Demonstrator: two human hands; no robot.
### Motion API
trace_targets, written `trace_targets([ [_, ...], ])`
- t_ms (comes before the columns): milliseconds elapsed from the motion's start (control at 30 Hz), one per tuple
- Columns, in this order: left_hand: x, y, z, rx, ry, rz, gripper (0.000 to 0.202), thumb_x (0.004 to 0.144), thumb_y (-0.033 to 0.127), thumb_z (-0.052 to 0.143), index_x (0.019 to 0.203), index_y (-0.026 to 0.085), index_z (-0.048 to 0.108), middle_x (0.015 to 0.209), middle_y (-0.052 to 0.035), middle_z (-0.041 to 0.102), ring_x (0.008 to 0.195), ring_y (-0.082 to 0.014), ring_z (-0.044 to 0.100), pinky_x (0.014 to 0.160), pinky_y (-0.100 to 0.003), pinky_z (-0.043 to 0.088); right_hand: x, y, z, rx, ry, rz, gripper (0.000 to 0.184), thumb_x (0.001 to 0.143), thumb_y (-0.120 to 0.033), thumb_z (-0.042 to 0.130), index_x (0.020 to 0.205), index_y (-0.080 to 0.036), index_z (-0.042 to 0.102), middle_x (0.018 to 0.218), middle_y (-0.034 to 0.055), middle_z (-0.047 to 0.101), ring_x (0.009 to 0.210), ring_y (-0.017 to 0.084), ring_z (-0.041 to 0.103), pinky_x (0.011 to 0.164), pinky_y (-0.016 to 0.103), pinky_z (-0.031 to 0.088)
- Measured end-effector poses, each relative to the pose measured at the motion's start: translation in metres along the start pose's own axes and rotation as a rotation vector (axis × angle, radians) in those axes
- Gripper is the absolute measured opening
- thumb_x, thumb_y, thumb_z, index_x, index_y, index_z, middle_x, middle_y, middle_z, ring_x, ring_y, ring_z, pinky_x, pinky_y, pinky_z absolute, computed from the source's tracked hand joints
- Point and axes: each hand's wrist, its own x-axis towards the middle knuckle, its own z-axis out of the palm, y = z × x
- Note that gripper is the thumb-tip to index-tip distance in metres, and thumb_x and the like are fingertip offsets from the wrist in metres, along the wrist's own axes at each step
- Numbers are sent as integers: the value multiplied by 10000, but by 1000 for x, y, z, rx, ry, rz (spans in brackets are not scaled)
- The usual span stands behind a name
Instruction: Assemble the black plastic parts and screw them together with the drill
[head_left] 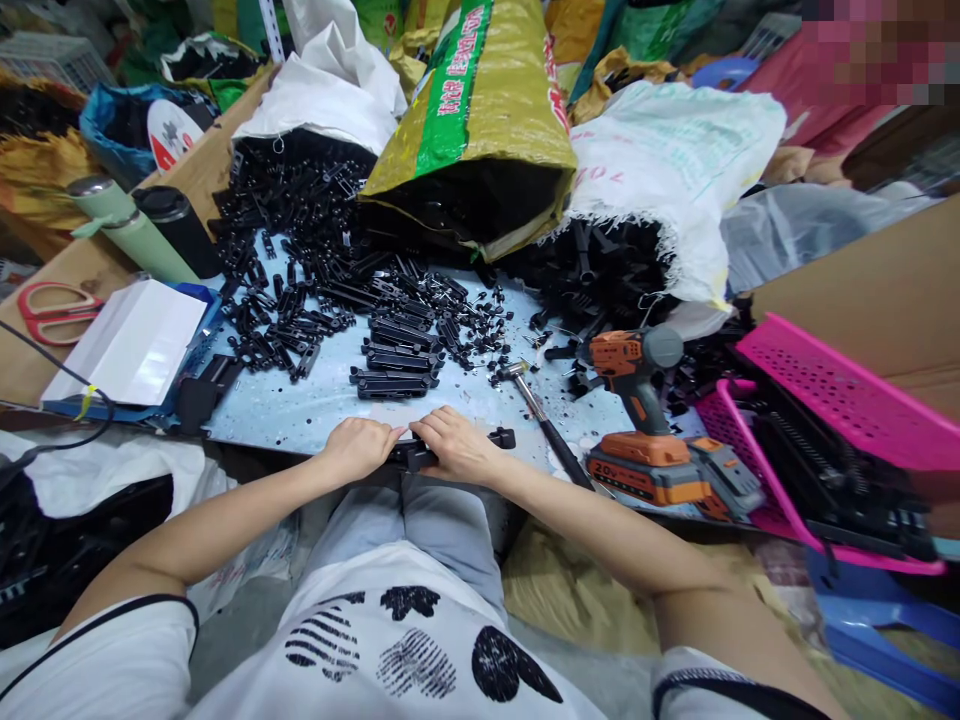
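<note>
Both my hands are closed around one black plastic part at the table's front edge, close to my lap. My left hand grips its left end, thumb toward the middle. Fingers of my right hand wrap over the other side, and a black end sticks out past that wrist. Most of the part is hidden under my fingers. Just beyond my hands lies a row of long black assembled pieces. A hammer rests to the right, its head pointing away from me.
An orange cordless drill stands on the right, beside a pink basket of black parts. Loose black parts spill from sacks at the back. Scissors, a green bottle and a black cup are at left.
</note>
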Motion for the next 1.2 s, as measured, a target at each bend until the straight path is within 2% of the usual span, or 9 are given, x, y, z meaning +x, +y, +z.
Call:
trace_targets([
  [133, 9, -4, 15, 29, 117, -4, 569, 969, 422, 253, 756, 120, 685, 708, -120, 684, 638, -193, 630, 583, -274, 421, 2, 5, 5, -8, 1, 52, 505, 802, -469, 592, 1119, -80, 532, 932, 133, 599, 892, 256, 527, 813, 387, 394],
  [233, 26, -7, 28, 70, 276, 18, 512, 964, 401, 292, 758, 109, 659, 696, -122, 652, 682, -189, 612, 584, -264, 406, -15, 21, 2, -19, 68, 158, 590, 858, -519, 492, 1282, -112, 437, 1144, 163, 565, 1078, 271, 491, 926, 424, 359],
  [400, 41, -3, 49, 118, 313, 67, 379, 952, 359, 358, 958, 91, 626, 867, -149, 629, 820, -228, 585, 655, -310, 421, -90, 56, 18, -277, 179, 1011, 457, 945, -391, 323, 1233, -72, 477, 1132, 229, 550, 1044, 322, 499, 815, 435, 395],
  [500, 32, 3, 59, 73, 292, 210, 329, 944, 287, 398, 1207, 136, 527, 1071, -158, 597, 947, -234, 563, 773, -355, 413, -125, 65, 32, -377, 49, 1236, 411, 940, -374, 330, 1040, -54, 569, 975, 240, 580, 941, 328, 531, 727, 406, 397],
  [633, 20, 6, 62, 43, 222, 222, 360, 935, 208, 389, 1282, 170, 479, 1138, -155, 580, 945, -233, 564, 774, -373, 389, -128, 55, 15, -137, 109, 1246, 420, 955, -400, 273, 882, -114, 572, 841, 164, 608, 738, 224, 569, 624, 305, 388],
  [800, 19, 9, 57, 96, 175, 200, 445, 888, 107, 353, 1319, 156, 452, 1163, -169, 566, 951, -257, 543, 743, -398, 378, -108, -11, -33, 256, 345, 1043, 448, 961, -486, 201, 734, -208, 469, 542, 10, 520, 489, 151, 498, 525, 249, 352],
  [933, 16, 13, 55, 136, 185, 178, 444, 891, 117, 339, 1320, 137, 449, 1137, -171, 575, 928, -266, 538, 726, -408, 370, -103, -58, -25, 209, 130, 910, 433, 970, -465, 179, 731, -215, 439, 532, 6, 526, 433, 156, 479, 475, 255, 266],
  [1033, 13, 12, 55, 127, 201, 192, 442, 894, 113, 339, 1322, 148, 441, 1136, -167, 577, 932, -257, 541, 756, -415, 369, -114, -48, -13, 130, 18, 947, 423, 975, -453, 190, 765, -207, 462, 521, 7, 521, 446, 171, 494, 484, 256, 253],
  [1200, 23, 0, 59, 108, 222, 139, 357, 947, 311, 361, 1096, 73, 581, 926, -179, 626, 856, -261, 564, 700, -374, 385, -125, 22, -18, -221, 125, 1141, 491, 964, -472, 195, 908, -148, 560, 718, 106, 600, 636, 221, 559, 567, 290, 330],
])
